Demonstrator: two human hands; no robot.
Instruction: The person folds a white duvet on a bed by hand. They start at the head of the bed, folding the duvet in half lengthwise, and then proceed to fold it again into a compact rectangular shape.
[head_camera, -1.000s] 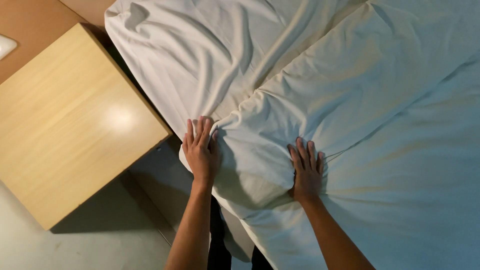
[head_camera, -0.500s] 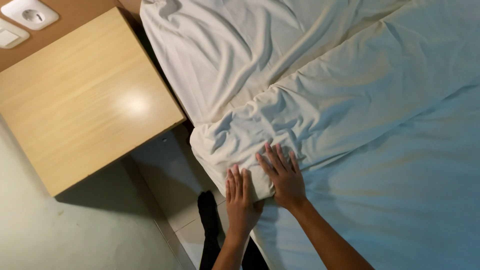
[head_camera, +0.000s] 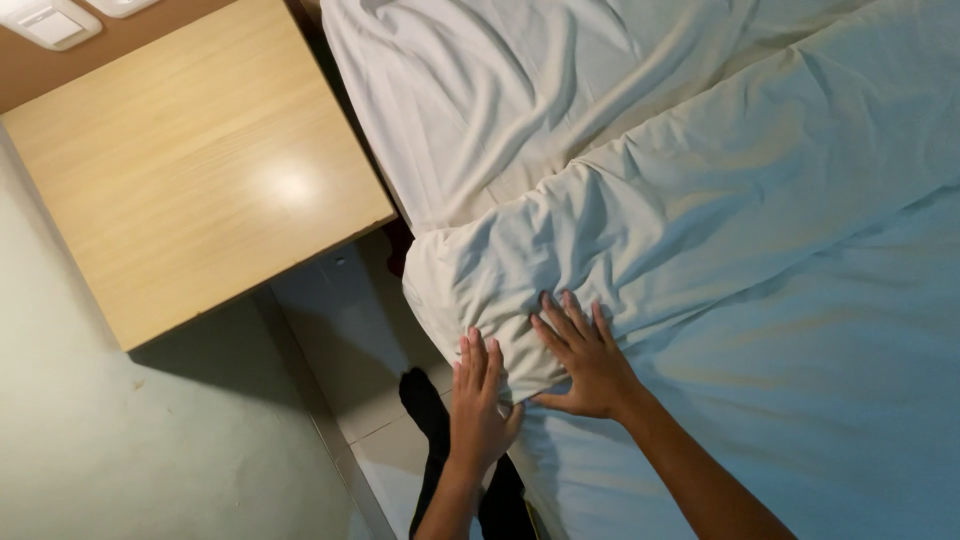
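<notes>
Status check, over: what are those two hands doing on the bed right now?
Left hand and right hand flat, open, on the folded white duvet at the bed corner. Wooden bedside table close alongside, apart.

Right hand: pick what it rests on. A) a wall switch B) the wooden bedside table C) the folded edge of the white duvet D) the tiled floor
C: the right hand lies flat, fingers spread, on the white duvet at its folded corner, apart from the wooden bedside table.

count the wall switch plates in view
2, both at the top left on the brown wall panel above the wooden bedside table: one switch plate near the corner, a second switch plate beside it, cut off by the frame edge. Others may lie outside the view.
</notes>
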